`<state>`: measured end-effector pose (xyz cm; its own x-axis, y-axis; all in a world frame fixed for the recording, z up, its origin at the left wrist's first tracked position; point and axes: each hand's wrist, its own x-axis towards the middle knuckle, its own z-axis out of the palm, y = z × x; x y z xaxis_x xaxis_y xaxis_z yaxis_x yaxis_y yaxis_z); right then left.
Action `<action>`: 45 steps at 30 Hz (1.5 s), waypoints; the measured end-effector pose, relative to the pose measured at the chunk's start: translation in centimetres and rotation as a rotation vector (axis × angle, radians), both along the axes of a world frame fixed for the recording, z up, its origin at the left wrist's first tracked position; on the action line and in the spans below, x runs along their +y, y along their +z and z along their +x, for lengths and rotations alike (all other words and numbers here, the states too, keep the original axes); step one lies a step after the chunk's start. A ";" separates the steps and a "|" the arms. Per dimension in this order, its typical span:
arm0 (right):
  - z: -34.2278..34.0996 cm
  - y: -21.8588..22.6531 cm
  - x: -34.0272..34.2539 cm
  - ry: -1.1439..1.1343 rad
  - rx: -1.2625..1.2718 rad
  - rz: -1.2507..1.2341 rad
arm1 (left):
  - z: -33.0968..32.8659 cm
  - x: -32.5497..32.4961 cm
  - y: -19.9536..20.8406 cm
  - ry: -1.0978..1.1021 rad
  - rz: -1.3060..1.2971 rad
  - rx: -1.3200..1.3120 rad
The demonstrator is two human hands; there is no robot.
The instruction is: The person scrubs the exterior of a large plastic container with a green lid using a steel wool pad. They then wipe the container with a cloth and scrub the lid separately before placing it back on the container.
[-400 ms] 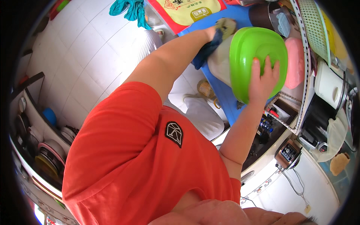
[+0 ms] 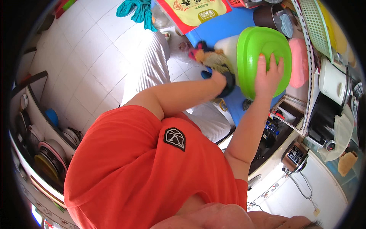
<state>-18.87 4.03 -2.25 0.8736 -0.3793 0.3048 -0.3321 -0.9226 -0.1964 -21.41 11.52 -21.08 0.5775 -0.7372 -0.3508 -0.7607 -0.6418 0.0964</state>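
Note:
A white container (image 2: 227,49) with a bright green lid (image 2: 263,42) is on a blue tabletop (image 2: 213,28). My right hand (image 2: 267,74) lies on the lid with its fingers stretched out and apart. At the container's left side, my left hand (image 2: 219,78) is closed on a cloth (image 2: 214,58). The cloth is tan with dark blue and pink parts, bunched and smeared by motion. It is up against the container's white wall; whether it touches cannot be made out. Part of it hangs round my left wrist.
A red and yellow package (image 2: 194,13) lies at the table's far left corner. Right of the lid are a pink container (image 2: 298,63) and a dark brown pot (image 2: 264,17). A green basket (image 2: 314,26) stands at far right. Teal cloth (image 2: 136,12) hangs at the far left.
My left hand has come nearer to me along the container's side, and the cloth has swung round with its pink part showing. My right hand stays on the lid.

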 end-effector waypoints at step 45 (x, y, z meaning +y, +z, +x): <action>-6.3 2.2 -0.8 0.182 -0.010 0.183 | 14.5 -7.9 -6.7 0.191 -1.394 0.480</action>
<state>-25.16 3.25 -0.05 0.9297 -0.2660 0.2547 -0.1611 -0.9157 -0.3683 -6.91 3.59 -27.74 0.7381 -0.5598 0.3766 -0.3959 0.0927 0.9136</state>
